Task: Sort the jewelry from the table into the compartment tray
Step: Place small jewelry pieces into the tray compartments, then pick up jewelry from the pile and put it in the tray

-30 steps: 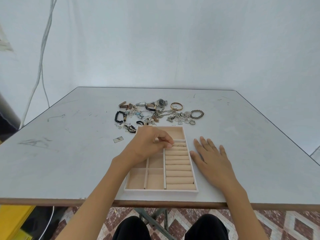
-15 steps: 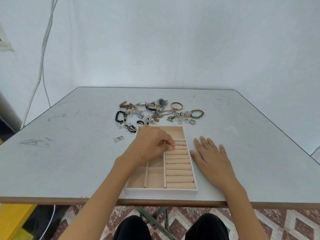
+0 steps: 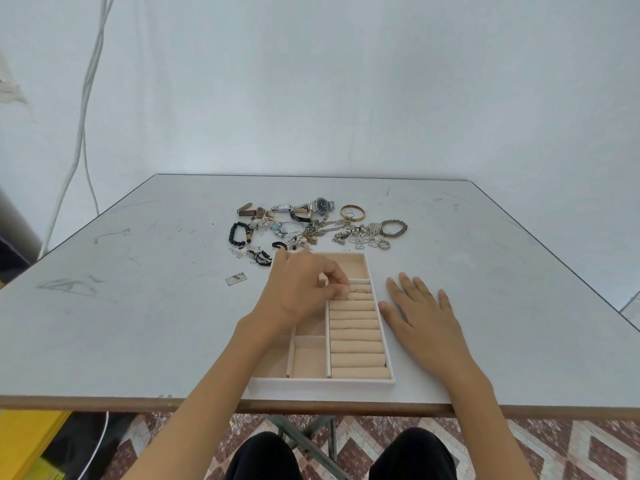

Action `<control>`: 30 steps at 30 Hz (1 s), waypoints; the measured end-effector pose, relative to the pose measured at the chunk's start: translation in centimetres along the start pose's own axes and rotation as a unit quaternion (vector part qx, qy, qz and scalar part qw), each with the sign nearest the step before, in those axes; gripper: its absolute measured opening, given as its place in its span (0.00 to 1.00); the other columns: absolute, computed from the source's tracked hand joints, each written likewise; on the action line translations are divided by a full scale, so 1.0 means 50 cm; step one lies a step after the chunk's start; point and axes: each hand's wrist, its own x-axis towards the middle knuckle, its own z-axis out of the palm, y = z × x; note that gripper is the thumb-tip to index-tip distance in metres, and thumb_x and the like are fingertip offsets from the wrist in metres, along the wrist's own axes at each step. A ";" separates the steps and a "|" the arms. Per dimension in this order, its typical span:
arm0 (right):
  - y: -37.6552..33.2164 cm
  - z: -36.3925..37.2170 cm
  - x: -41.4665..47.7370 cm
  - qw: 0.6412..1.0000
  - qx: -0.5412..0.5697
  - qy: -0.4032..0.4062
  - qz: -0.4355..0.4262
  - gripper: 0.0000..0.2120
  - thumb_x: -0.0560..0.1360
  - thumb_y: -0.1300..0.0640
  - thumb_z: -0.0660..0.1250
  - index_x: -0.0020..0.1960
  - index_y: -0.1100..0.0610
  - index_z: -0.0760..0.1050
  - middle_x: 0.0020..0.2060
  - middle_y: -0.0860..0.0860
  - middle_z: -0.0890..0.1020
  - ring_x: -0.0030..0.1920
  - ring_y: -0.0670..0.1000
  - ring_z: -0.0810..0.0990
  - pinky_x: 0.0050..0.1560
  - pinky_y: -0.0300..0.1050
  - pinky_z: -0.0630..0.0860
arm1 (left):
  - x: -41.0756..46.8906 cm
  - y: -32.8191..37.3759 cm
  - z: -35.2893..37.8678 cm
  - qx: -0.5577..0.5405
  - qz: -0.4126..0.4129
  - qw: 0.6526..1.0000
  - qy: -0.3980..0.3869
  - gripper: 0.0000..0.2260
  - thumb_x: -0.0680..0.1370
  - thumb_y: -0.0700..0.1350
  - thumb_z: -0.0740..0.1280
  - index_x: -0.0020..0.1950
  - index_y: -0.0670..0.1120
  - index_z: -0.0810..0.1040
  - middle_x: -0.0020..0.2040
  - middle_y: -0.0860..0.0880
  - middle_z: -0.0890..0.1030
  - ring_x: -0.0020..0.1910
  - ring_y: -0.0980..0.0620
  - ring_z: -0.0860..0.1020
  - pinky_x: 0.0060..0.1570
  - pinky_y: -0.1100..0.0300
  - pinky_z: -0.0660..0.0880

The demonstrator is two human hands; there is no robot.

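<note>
Beige velvet tray at the near edge of the table, and very little has shifted from a second ago. The left hand is still parked over the tray's far half, and the right hand has not budged. The one small change is that the left fingertips have dipped a touch lower, into the top of the ring rolls.

Left hand now: arm reaching in from the lower left, knuckles up, fingers curled, thumb and forefinger bunched tip to tip against the second or third roll from the far end. Whether they clamp a ring between them cannot be told, because the tips cover that spot. Just to their right a thin ring sits wedged in the slot between rolls.

Right hand: palm down, fingers straight and slightly spread, flat on the table just beside the tray's right wall — holding nothing.

Beyond the tray's far rim lies the jewelry pile, still on the table — a silver watch, a gold bangle and a black bead bracelet on the left.
</note>
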 end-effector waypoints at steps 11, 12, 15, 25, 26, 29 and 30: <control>0.000 0.002 0.003 1.000 -0.001 0.001 0.000 0.27 0.81 0.41 0.43 0.78 0.47 0.45 0.78 0.45 0.45 0.77 0.46 0.40 0.76 0.52 0.37 | -0.005 -0.007 0.006 -0.001 0.012 1.000 -0.001 0.03 0.70 0.54 0.73 0.40 0.56 0.83 0.28 0.62 0.74 0.34 0.65 0.72 0.59 0.52 0.66; 0.000 0.002 0.003 1.000 -0.001 0.002 0.000 0.27 0.81 0.41 0.43 0.78 0.47 0.45 0.78 0.45 0.45 0.77 0.46 0.40 0.76 0.52 0.38 | -0.005 -0.009 0.007 -0.004 0.015 1.000 0.000 0.03 0.70 0.54 0.73 0.40 0.56 0.83 0.29 0.62 0.74 0.33 0.65 0.72 0.58 0.51 0.66; 0.001 0.001 0.001 1.000 -0.003 0.003 0.000 0.27 0.81 0.41 0.43 0.78 0.47 0.46 0.78 0.45 0.45 0.77 0.46 0.41 0.76 0.52 0.38 | -0.005 -0.017 0.008 -0.011 0.025 1.000 -0.008 0.04 0.70 0.55 0.73 0.40 0.57 0.83 0.28 0.64 0.76 0.32 0.65 0.72 0.55 0.50 0.69; -0.003 -0.001 -0.001 1.000 -0.009 -0.001 0.002 0.27 0.81 0.42 0.43 0.78 0.48 0.45 0.78 0.46 0.45 0.77 0.46 0.41 0.76 0.53 0.38 | 0.020 -0.091 -0.028 -0.183 -0.071 0.978 0.066 0.02 0.75 0.46 0.70 0.44 0.52 0.83 0.41 0.57 0.82 0.37 0.61 0.72 0.41 0.72 0.68; -0.003 -0.001 0.000 1.000 -0.010 -0.002 0.003 0.27 0.81 0.42 0.43 0.78 0.48 0.45 0.78 0.46 0.45 0.77 0.46 0.41 0.76 0.53 0.38 | 0.026 -0.104 -0.032 -0.187 -0.081 0.975 0.084 0.02 0.76 0.45 0.69 0.45 0.51 0.82 0.42 0.56 0.82 0.37 0.63 0.72 0.40 0.73 0.68; -0.004 -0.001 0.002 1.000 -0.008 -0.002 0.003 0.27 0.81 0.41 0.43 0.78 0.47 0.46 0.78 0.45 0.45 0.77 0.46 0.40 0.76 0.53 0.38 | 0.047 -0.141 -0.047 -0.169 -0.095 0.976 0.097 0.06 0.78 0.45 0.66 0.47 0.47 0.83 0.45 0.53 0.83 0.41 0.63 0.75 0.47 0.71 0.70; -0.004 -0.001 0.002 1.000 -0.007 -0.002 0.003 0.27 0.81 0.41 0.43 0.78 0.47 0.46 0.78 0.45 0.45 0.77 0.46 0.40 0.76 0.53 0.38 | 0.055 -0.154 -0.048 -0.159 -0.099 0.979 0.080 0.08 0.79 0.47 0.65 0.47 0.47 0.83 0.46 0.54 0.83 0.45 0.60 0.77 0.52 0.66 0.71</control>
